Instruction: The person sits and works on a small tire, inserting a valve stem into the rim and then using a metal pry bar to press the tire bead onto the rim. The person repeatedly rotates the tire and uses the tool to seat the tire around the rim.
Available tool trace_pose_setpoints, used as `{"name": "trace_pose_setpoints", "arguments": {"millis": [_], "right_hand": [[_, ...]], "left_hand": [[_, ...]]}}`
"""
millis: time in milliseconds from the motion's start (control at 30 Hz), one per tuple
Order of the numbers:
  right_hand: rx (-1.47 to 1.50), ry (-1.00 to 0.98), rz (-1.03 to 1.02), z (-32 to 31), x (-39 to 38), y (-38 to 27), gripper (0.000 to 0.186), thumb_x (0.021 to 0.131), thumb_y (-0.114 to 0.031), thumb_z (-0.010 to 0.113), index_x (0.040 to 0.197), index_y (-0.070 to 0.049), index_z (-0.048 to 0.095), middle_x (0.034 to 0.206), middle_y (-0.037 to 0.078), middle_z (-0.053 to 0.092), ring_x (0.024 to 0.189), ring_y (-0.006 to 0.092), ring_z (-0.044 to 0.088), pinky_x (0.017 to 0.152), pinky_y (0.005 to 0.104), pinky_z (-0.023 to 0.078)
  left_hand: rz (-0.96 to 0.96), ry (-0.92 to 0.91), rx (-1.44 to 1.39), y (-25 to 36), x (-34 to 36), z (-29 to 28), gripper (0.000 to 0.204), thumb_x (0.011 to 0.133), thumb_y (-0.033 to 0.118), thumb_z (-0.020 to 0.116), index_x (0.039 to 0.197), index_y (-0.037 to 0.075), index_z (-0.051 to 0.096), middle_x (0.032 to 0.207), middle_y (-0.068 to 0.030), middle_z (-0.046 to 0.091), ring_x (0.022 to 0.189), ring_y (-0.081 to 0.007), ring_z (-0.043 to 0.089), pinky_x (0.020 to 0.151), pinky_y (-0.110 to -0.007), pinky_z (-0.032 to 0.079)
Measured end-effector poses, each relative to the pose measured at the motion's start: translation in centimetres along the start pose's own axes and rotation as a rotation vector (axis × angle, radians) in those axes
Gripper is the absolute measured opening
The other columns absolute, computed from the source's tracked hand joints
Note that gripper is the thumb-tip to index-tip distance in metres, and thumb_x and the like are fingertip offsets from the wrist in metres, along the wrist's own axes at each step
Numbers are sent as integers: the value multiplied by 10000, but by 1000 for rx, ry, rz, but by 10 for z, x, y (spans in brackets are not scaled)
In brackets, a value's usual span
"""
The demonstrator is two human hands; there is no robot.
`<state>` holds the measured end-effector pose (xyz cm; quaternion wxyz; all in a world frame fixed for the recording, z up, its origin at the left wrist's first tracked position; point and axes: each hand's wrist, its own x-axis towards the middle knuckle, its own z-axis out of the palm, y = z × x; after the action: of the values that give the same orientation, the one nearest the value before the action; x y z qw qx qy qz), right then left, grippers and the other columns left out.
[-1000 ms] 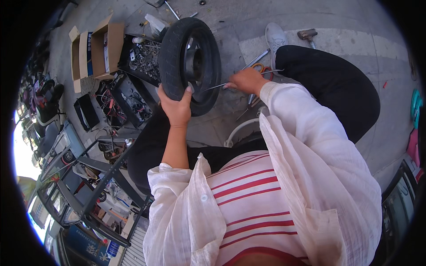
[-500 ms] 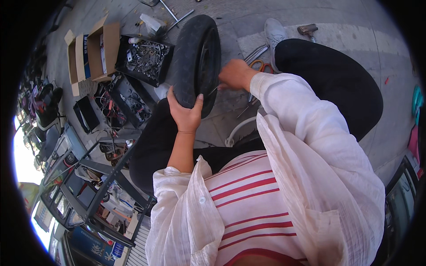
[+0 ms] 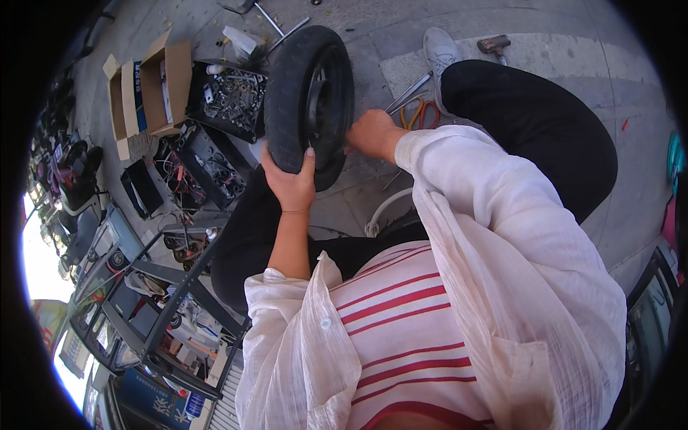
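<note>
A black tyre on a dark wheel rim (image 3: pixel 285 107) stands on edge in front of me, tilted so that its open side faces right. My left hand (image 3: pixel 290 175) grips its near edge, thumb on the sidewall and fingers round the tread. Close against the wheel's right side is my right hand (image 3: pixel 374 136), closed in a fist. Whatever it holds is hidden by the fingers. Just beyond that hand, pliers with orange and red handles (image 3: pixel 421 115) lie on the ground beside a long metal tool (image 3: pixel 410 92).
To the left are a black tray of metal parts (image 3: pixel 228 100), open cardboard boxes (image 3: pixel 165 86) and a second dark bin (image 3: pixel 211 165). A T-shaped metal bar (image 3: pixel 290 34) lies at the far side. Beyond my right shoe sits an impact-wrench-like tool (image 3: pixel 494 45).
The wheel has shifted slightly left and turned, showing more of its open side. Both hands moved a little left with it, the right one slightly lower.
</note>
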<state>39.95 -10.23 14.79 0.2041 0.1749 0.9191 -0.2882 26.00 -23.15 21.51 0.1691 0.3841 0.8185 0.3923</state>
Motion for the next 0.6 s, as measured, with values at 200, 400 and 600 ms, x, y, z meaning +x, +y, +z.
{"name": "trace_pose_setpoints", "arguments": {"millis": [200,400,600], "right_hand": [[380,61,275,45,-27,-27,553,935,-555,468,870,-71,729,862,154,707,821,353,682,694,451,519],[648,143,387,69,-27,-42,581,938,-565,455,870,-43,701,902,198,686,853,392,651,750,487,496],[894,182,320,109,-16,-47,597,957,-548,436,917,3,663,948,263,651,922,440,609,821,501,459]], "left_hand": [[-18,51,31,-11,36,-10,728,740,264,813,1283,-73,464,1151,-204,599,1059,-275,583,939,-350,435],[-75,22,6,1,63,-8,734,724,287,821,1263,-80,485,1118,-204,618,1028,-270,600,919,-339,451],[-89,38,159,6,84,-2,799,713,414,805,1262,-72,488,1156,-254,611,1071,-350,606,937,-374,454]]}}
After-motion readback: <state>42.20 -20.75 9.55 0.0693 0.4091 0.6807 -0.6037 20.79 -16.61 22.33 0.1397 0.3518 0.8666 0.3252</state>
